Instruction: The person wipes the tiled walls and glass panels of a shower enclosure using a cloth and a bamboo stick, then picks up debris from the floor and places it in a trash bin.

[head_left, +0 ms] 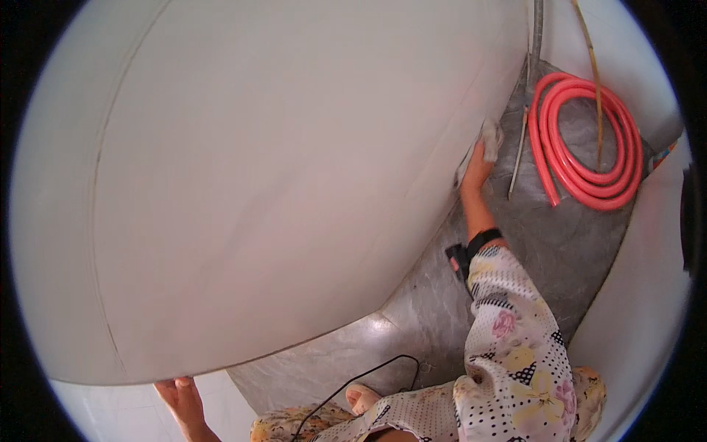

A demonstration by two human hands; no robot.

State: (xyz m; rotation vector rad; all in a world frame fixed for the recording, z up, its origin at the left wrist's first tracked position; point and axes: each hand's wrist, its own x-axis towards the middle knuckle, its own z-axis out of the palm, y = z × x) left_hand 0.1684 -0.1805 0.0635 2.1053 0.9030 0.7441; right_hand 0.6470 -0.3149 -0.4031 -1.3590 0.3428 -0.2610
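Fingers of the left hand (183,407) meet the edge of a broad, smooth white panel (294,191); whether they grip it, I can't tell. Farther along, the right hand (476,167) clasps a crumpled greyish cloth (491,138) at the panel's right-hand edge. Beyond, on marbled grey flooring (552,243), lies a coiled coral-red hose (630,158) beside a thin pale rod (518,156).

Around the coiled coral-red plastic hose (626,147), you have a grey marble-patterned floor (552,250). A smooth white wall (626,44) stands beyond the hose, and a slim grey pipe (537,29) runs beyond its left side. Right of the hose and nearer you curves another plain white surface (637,317). Light glares off the floor, left of the hose and nearer you.
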